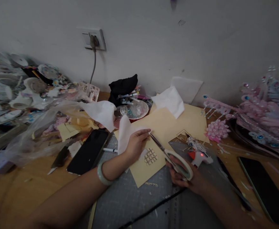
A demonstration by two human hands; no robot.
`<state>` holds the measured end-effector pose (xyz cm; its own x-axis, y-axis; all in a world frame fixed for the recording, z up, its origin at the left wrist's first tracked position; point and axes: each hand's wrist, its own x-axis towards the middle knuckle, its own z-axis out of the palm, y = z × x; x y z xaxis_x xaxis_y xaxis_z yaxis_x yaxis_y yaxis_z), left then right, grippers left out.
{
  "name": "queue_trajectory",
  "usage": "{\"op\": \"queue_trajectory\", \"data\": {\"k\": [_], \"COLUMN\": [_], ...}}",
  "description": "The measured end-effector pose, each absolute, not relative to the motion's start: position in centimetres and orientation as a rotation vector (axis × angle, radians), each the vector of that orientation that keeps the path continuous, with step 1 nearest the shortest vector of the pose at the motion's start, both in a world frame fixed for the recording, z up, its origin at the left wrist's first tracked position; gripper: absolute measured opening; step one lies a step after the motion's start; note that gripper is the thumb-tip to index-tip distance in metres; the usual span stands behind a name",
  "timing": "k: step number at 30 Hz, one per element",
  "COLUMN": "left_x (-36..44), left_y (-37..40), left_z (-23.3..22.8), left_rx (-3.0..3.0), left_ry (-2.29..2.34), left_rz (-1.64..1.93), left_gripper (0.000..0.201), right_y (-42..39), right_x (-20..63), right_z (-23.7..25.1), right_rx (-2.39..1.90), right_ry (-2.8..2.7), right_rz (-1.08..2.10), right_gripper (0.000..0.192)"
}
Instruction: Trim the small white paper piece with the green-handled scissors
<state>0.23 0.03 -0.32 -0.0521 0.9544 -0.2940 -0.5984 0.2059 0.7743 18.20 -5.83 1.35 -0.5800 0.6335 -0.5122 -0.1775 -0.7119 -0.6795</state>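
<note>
The left hand [136,143] pinches a thin white paper sheet [126,133] between thumb and fingertips. The right hand [186,176], fingers curled through the handles, holds pale-handled metal scissors [170,157], blades seemingly nearly closed at the pinch. Cutting this near could nick the left fingertips, or tear the limp sheet.

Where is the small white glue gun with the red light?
The small white glue gun lies right of centre on the grey cutting mat, just beyond the right hand holding the white-handled scissors.
</note>
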Motion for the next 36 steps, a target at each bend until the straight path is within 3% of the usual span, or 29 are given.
{"op": "queue_trajectory", "data": {"k": [24, 36], "left_x": [0.29, 0.3], "left_y": [-0.18, -0.21], "left_z": [0.09, 0.19], "left_rx": [0.464, 0.468], "left_ry": [0.989, 0.989], "left_rz": [1.282, 1.276], "left_gripper": [0.024, 0.021], "right_y": [-6.05, -5.86], "right_x": [18.52, 18.32], "right_z": [0.52, 0.83], "right_rx": [-1.126, -1.118], "right_ry": [-0.761, -0.809], "right_rz": [2.215, 2.259], "right_gripper": [0.029, 0.034]}}
